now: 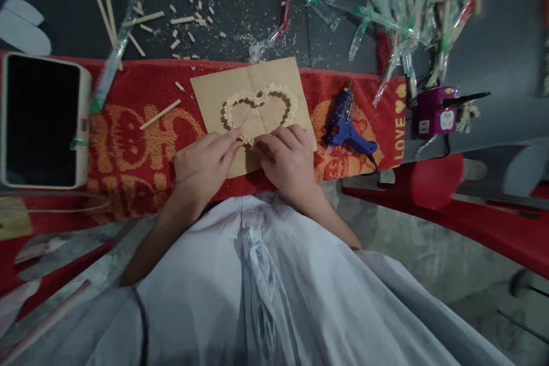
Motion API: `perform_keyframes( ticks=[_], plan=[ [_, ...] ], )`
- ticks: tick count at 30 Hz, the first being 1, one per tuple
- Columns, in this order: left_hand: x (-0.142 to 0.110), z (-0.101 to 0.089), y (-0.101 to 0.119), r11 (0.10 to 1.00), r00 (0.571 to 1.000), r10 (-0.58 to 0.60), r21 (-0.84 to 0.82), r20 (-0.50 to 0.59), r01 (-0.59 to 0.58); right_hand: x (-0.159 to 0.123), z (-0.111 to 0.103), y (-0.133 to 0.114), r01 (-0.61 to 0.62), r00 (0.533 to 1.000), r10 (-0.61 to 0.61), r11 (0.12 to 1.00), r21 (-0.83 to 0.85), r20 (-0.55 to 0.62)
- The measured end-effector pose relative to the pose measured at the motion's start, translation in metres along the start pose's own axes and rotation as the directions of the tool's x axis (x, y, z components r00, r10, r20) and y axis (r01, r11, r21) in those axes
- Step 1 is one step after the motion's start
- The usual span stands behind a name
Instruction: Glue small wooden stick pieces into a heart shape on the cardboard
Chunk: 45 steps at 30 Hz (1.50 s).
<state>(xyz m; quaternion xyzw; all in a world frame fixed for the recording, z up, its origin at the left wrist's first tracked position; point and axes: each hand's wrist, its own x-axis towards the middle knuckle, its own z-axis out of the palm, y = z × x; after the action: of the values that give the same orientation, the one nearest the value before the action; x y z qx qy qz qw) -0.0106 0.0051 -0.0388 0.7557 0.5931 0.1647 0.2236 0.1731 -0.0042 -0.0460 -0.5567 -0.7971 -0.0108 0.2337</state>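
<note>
1. I viewed both hands at the centre of the frame, over a creased brown sheet [268, 74] that lay on a red patterned towel [141, 143].
2. A heart-shaped outline [278, 89] of small pale pieces lay on the sheet, its lower point between the two hands.
3. Left hand [201, 164]: thumb and index fingers drawn narrow, tips at the lower point of the heart. I could not tell whether they pinched anything.
4. Right hand [289, 161]: fingers bent and close together, tips beside the same point. They hid whatever lay beneath, so I could not tell their hold either.
5. Right of the sheet, I noted a blue glue gun [346, 128] lying on the towel, nozzle toward the top of the frame.
6. Farther right sat a purple box [435, 111] with a small lit lamp.
7. Upper left of centre, short pale pieces [200, 22] were scattered over the dark counter [240, 0]; long pale sticks [98, 0] lay farther left.
8. I logged a dark-screened tablet [43, 120] at the left edge and a clear-wrapped bundle [420, 11] at upper right.
</note>
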Motion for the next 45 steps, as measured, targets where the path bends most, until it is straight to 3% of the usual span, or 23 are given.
perform_keyframes(
  ticks=[5, 9, 14, 20, 26, 32, 45],
  plan=[
    [0.001, -0.001, 0.000, 0.998, 0.999, 0.031, 0.053, 0.040, -0.033, 0.000, 0.001, 0.000, 0.009, 1.000, -0.009, 1.000, 0.023, -0.006],
    [0.002, -0.001, 0.000, 0.999, 0.998, 0.030, 0.027, 0.056, -0.031, 0.000, 0.002, 0.001, -0.043, 0.996, 0.038, 0.997, 0.064, 0.076],
    [0.004, -0.002, 0.001, 1.000, 0.996, 0.002, -0.022, 0.091, 0.000, 0.000, 0.005, 0.002, -0.025, 0.999, 0.022, 0.996, 0.084, 0.039],
    [0.005, -0.001, 0.000, 0.998, 0.995, -0.011, -0.062, 0.096, 0.017, 0.000, 0.004, 0.001, -0.045, 0.994, 0.038, 0.997, 0.064, 0.105],
    [0.006, -0.001, -0.001, 0.997, 0.994, -0.018, -0.076, 0.111, 0.026, 0.002, 0.001, 0.000, -0.017, 0.998, 0.016, 0.999, 0.027, 0.056],
    [0.005, 0.000, -0.002, 0.997, 0.994, -0.012, -0.078, 0.110, 0.021, 0.003, -0.004, 0.000, -0.054, 0.985, 0.045, 0.997, 0.053, 0.164],
    [0.004, 0.001, -0.003, 0.995, 0.997, 0.017, -0.098, 0.077, -0.009, 0.006, -0.006, -0.002, 0.002, 0.996, 0.000, 1.000, -0.022, 0.093]
  ],
)
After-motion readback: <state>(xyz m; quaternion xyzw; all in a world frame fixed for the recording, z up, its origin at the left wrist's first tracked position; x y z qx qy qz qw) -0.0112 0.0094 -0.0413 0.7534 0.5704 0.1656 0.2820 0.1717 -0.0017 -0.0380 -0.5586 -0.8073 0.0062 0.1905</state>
